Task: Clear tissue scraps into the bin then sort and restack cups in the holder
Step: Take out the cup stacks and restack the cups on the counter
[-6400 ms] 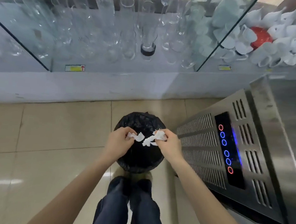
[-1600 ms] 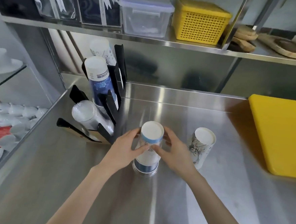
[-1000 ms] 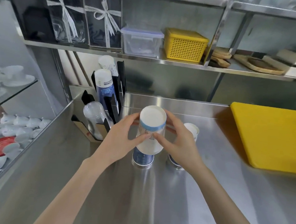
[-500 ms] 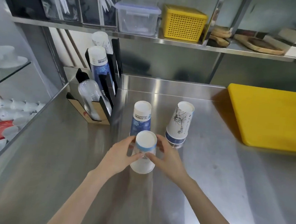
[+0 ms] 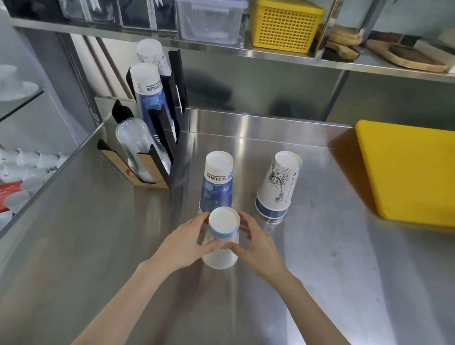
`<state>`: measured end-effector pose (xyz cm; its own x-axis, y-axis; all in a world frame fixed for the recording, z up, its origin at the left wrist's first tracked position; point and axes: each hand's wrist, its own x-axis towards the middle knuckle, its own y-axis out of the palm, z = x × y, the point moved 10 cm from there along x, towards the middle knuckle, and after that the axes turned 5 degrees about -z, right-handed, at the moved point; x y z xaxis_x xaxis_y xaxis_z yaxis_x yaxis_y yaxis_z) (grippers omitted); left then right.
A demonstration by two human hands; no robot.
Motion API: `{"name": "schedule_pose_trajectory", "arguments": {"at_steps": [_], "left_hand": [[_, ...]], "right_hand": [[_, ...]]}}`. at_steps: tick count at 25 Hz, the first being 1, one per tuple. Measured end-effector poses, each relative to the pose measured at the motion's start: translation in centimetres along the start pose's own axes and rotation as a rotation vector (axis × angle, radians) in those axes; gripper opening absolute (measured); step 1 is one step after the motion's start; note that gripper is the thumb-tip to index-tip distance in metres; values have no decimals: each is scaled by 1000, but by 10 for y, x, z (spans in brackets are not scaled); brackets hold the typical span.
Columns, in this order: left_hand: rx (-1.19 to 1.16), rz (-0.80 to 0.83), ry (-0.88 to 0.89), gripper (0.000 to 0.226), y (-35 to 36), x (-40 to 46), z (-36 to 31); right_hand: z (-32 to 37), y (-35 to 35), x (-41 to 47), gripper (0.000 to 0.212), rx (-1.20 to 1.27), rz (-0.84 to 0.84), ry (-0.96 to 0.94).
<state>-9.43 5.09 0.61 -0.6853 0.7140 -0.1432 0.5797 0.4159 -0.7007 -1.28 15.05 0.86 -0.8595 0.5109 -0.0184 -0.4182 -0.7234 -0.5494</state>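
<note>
Both hands grip one upside-down white cup [image 5: 222,242] standing on the steel tabletop [image 5: 321,273]. The left hand [image 5: 186,243] and right hand [image 5: 258,251] wrap their fingers around its sides. Just behind it stands an upside-down blue cup [image 5: 217,182]; to the right, apart, a stack of illustrated cups [image 5: 277,188]. The black cup holder [image 5: 154,129] sits at the rear left, loaded with cups.

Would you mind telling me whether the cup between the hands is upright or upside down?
Upside down: the white cup shows its closed flat base on top, wider rim down on the steel counter.
</note>
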Motion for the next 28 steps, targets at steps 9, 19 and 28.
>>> {"name": "schedule_pose_trajectory", "arguments": {"at_steps": [9,19,28], "left_hand": [[96,-75,209,58,-34,30,-84],[393,-30,444,57,1,104,-172],[307,-3,397,57,25,141,-171]], "right_hand": [[-14,-95,9,46,62,-365,53],[-48,-134,60,74,-122,-360,196],[-58,-127,85,60,-29,-387,166]]}}
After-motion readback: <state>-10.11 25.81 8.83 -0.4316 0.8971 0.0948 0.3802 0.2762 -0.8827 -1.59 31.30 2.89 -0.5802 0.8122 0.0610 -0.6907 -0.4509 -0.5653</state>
